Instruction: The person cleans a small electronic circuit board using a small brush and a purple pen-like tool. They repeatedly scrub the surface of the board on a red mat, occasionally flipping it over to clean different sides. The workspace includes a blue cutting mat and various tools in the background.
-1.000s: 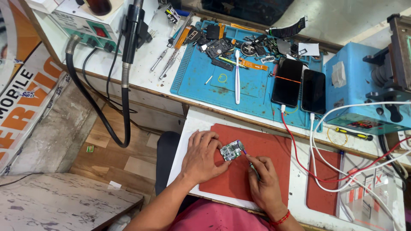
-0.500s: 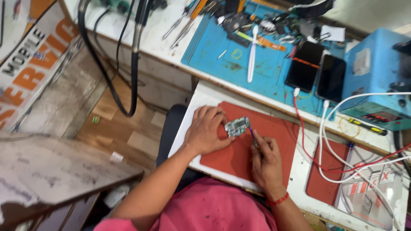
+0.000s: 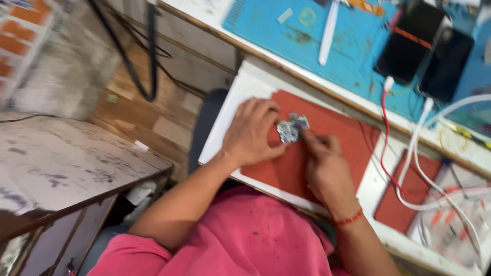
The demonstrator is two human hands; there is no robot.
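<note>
1. Tilting lower and swinging left since the earlier frames, the head camera now crops the blue work mat (image 3: 358, 41) at twelve o'clock and brings the pink shirt (image 3: 245, 240) up from six o'clock; both hands have stayed at the board.

2. At centre, the left hand (image 3: 250, 134) lies curled on the red mat (image 3: 337, 133), its fingertips pinning the small circuit board (image 3: 291, 128) from the nine o'clock side.

3. From four o'clock the right hand (image 3: 325, 166) closes in on the board's right edge, fingers pinched; motion blur hides whatever they grip, and the tool cannot be made out.

4. Open red mat runs toward two o'clock from the board; the white tray's (image 3: 232, 110) near-left edge lies just beside the left wrist, with a drop to the wooden floor (image 3: 153, 117) at nine o'clock.

5. Red and white cables (image 3: 404, 168) cross the bench at three o'clock, close to the right forearm with its red thread bracelet (image 3: 348, 220).

6. Two dark phones (image 3: 424, 51) at one o'clock are cut by the frame top, as is the white toothbrush (image 3: 327, 36).

7. A marbled side table (image 3: 66, 163) fills eight o'clock; the whole view is smeared.
</note>
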